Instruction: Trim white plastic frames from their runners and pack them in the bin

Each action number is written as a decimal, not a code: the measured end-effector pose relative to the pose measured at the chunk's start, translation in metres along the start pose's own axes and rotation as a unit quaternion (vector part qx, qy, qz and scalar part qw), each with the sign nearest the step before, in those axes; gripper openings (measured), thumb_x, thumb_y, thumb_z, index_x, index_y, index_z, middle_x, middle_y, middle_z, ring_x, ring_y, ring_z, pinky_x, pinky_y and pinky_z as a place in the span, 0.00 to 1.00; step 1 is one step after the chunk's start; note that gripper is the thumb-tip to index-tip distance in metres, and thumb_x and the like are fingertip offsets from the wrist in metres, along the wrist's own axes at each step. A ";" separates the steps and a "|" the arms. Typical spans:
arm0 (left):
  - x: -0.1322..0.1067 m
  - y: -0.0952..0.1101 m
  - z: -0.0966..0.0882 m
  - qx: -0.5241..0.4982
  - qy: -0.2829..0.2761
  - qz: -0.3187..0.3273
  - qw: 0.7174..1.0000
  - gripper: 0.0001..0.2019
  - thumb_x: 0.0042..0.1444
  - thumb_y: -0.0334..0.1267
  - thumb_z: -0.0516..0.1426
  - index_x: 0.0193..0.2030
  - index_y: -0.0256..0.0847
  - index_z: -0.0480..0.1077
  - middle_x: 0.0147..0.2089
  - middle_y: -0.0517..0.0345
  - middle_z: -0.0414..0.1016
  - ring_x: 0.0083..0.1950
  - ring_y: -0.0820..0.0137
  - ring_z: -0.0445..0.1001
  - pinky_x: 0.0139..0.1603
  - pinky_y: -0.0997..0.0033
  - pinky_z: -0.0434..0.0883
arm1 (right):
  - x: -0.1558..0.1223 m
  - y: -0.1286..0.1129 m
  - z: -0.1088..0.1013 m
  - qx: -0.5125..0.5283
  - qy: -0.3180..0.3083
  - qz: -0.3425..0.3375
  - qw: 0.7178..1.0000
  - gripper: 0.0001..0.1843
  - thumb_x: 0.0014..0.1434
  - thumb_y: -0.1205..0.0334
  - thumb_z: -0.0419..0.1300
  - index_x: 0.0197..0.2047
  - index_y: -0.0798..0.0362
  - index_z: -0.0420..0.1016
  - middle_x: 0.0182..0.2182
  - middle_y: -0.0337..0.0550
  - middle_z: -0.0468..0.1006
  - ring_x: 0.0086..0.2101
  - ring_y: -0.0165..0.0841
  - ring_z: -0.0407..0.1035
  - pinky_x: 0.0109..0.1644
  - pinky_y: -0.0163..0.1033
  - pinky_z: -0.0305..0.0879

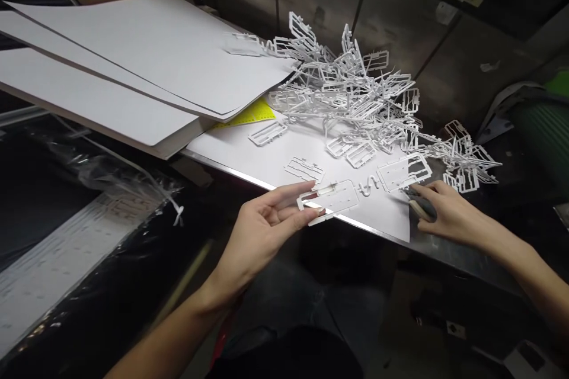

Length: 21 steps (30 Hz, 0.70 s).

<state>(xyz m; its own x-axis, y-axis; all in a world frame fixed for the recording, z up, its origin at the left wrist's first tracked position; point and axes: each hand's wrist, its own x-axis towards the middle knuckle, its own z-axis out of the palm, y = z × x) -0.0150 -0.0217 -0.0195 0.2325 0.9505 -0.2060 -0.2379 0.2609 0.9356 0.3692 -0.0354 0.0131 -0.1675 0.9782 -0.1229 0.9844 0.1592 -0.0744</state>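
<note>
Where the table (444, 244) stretches out, big white sheets (155, 53) lie beside a heap of white plastic frames (360, 92).
I see the left hand (260, 228) pinching a long white piece (342, 197) between its fingers (288, 194), over the table's front edge. The right hand (448, 213) has its fingers wrapped around a small dark tool (425, 208) by the piece's other end.
</note>
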 end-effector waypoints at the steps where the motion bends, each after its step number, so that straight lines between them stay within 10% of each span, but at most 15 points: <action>1: 0.001 -0.001 -0.001 -0.005 0.003 0.002 1.000 0.29 0.51 0.46 0.75 0.59 0.39 0.79 0.46 0.49 0.87 0.50 0.57 0.87 0.61 0.64 0.80 | -0.007 -0.012 -0.001 0.007 0.029 -0.006 1.000 0.30 0.57 0.55 0.64 0.62 0.55 0.76 0.45 0.55 0.74 0.43 0.51 0.74 0.46 0.48 0.74; 9: 0.008 -0.011 -0.003 -0.027 -0.020 0.011 0.999 0.27 0.53 0.44 0.75 0.59 0.40 0.79 0.46 0.50 0.87 0.50 0.58 0.87 0.59 0.65 0.81 | -0.043 -0.115 -0.014 0.270 -0.055 -0.015 0.961 0.15 0.73 0.55 0.54 0.59 0.44 0.73 0.45 0.43 0.81 0.42 0.43 0.77 0.42 0.41 0.72; 21: -0.002 -0.002 0.004 -0.018 -0.027 0.001 0.999 0.25 0.51 0.45 0.76 0.55 0.41 0.81 0.43 0.51 0.88 0.48 0.58 0.87 0.54 0.69 0.83 | -0.036 -0.124 -0.012 0.328 -0.066 0.014 0.942 0.19 0.71 0.54 0.55 0.61 0.47 0.75 0.37 0.41 0.80 0.38 0.42 0.75 0.39 0.41 0.67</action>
<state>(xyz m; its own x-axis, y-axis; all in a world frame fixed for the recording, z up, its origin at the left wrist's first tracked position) -0.0109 -0.0246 -0.0196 0.2820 0.9407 -0.1883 -0.2724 0.2667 0.9245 0.2536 -0.0886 0.0390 -0.1907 0.9484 -0.2532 0.7515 -0.0249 -0.6593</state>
